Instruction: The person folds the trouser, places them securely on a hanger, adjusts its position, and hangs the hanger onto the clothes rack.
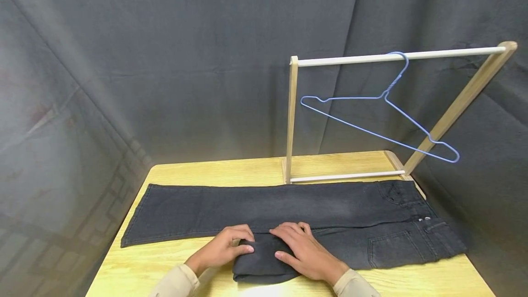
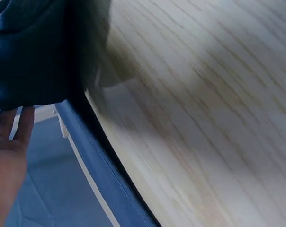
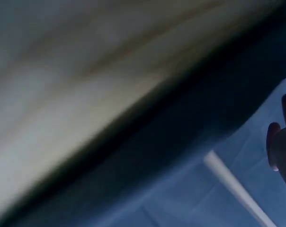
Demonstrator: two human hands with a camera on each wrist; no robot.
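A pair of dark jeans (image 1: 231,203) lies lengthwise across the wooden table, waistband to the right. The far leg stretches out flat to the left; the near leg (image 1: 264,260) is doubled back into a short folded bundle. My left hand (image 1: 220,249) holds the left edge of that fold, thumb on the near side and fingers beyond. In the left wrist view, its fingers (image 2: 24,124) meet the edge of the dark cloth. My right hand (image 1: 303,253) rests on the folded leg with its fingers spread loosely. The right wrist view catches only part of this hand (image 3: 285,142).
A wooden rack (image 1: 292,118) with a white top bar (image 1: 346,60) stands at the back right of the table (image 1: 206,173). From the bar hangs a blue wire hanger (image 1: 354,125). Grey curtains (image 1: 214,58) enclose the table.
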